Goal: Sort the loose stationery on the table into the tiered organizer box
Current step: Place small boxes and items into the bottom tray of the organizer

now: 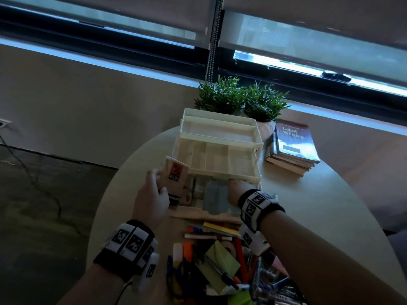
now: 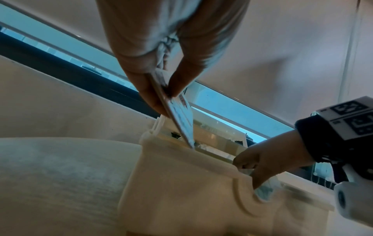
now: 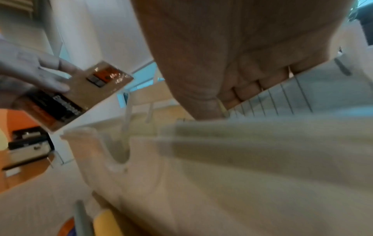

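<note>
plants (image 1: 242, 99) x2, organizer (image 1: 220, 150) x1

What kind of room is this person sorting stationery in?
Probably an office or study. A round table stands by a window with roller blinds, carrying a stack of books topped by "Legal Writing" and two small potted plants.

Left wrist (image 1: 130, 245): black band, white blocks printed with black square markers; dark cable below.
Right wrist (image 1: 257, 208): matching black band and marker blocks.
Wrist unit (image 2: 351, 198): white housing, apparently a round lens.
Forearms: bare, sleeveless.
</note>
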